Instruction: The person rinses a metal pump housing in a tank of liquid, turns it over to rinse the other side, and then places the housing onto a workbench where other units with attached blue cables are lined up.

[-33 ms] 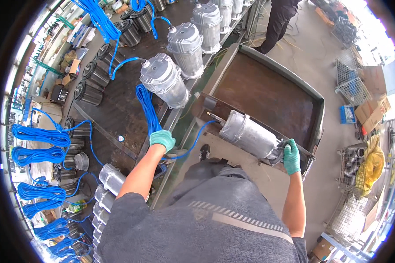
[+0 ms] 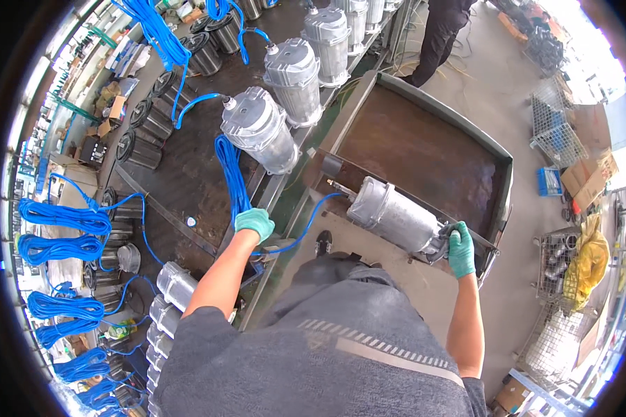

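Observation:
In a green glove, my left hand [image 2: 254, 224] is closed around the lower end of a bundled blue cable [image 2: 232, 174] at the bench edge. From there a single blue strand [image 2: 306, 230] runs across to a silver metal pump housing [image 2: 391, 214]. That housing lies tilted on its side along the near edge of a metal tray [image 2: 424, 99]. My right hand [image 2: 461, 250], also gloved in green, grips the dark fitting [image 2: 435, 244] at the housing's right end. Its fingers partly hide that fitting.
Upright silver housings [image 2: 261, 130] with blue cables line the bench edge beyond my left hand. Dark cylindrical motors [image 2: 139, 148] and coiled blue cables [image 2: 64, 216] sit farther left. Another person's leg [image 2: 439, 42] stands behind the tray. Wire cages [image 2: 558, 128] are at the right.
My left hand has shifted very slightly left with the cable. The housing and my right hand look unmoved.

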Motion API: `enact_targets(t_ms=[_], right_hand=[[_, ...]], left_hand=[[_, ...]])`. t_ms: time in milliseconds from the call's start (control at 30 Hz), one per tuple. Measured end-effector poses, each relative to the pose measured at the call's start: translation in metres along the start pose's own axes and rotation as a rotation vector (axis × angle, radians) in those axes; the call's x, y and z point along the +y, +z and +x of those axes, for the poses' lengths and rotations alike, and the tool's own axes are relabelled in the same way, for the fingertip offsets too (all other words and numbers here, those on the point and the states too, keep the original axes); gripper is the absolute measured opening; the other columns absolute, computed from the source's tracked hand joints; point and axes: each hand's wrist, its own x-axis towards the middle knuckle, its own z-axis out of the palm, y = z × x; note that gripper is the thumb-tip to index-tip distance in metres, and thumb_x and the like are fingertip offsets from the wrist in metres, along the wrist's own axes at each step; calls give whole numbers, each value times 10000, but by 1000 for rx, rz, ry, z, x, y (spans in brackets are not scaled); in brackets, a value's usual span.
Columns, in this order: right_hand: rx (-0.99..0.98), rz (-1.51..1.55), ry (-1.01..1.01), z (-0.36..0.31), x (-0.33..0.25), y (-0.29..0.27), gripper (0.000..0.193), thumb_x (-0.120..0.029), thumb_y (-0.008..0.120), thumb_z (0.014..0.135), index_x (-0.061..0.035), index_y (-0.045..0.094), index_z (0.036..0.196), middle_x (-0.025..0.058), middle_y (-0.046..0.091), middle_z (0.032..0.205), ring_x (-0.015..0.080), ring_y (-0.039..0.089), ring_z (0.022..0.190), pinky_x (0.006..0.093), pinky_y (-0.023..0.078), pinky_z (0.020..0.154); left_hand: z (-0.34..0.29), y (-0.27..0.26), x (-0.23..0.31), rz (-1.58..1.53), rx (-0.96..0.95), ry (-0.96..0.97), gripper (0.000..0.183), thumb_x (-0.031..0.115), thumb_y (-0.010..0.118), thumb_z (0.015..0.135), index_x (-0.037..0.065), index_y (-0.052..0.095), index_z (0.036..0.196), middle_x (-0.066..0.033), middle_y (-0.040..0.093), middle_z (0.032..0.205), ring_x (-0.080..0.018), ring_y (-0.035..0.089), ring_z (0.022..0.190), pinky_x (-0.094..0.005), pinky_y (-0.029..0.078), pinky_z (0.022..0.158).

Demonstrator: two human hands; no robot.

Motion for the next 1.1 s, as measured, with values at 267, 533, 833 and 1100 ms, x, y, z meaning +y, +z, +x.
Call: enact_targets(t_ms=[267, 533, 833, 1100], right_hand=[[70, 31, 25, -10, -5, -6, 142, -8, 440, 936, -44, 577, 941, 17, 594, 868, 115, 512, 803, 285, 500, 783], [57, -121, 18, -4, -8, 6, 159, -23, 469, 917, -53, 614, 975, 56, 672, 873, 150, 557, 785, 302, 507, 770], [115, -234, 28, -13, -26, 14, 142, -44, 471, 949, -35, 605, 997, 78, 675, 858, 166, 574, 789, 324, 522, 779], [145, -243, 70, -21, -22, -1, 125, -65, 479, 967, -32, 598, 989, 91, 698, 862, 164, 585, 779, 328, 521, 769]], left_hand=[[39, -58, 101, -871, 261, 560, 593, 382, 751, 905, -5, 623, 1336, -226, 657, 1332, -333, 694, 1078, -420, 538, 947], [85, -58, 118, -484, 349, 938, 358, 343, 748, 917, 64, 720, 1140, -162, 707, 1050, -334, 696, 959, -416, 557, 857], [110, -53, 130, -428, 378, 908, 291, 351, 653, 991, 75, 748, 984, -141, 731, 973, -358, 690, 904, -440, 537, 829], [93, -78, 165, -513, -66, 630, 467, 453, 572, 1016, 49, 688, 1219, -174, 723, 1188, -373, 673, 1126, -463, 507, 986]])
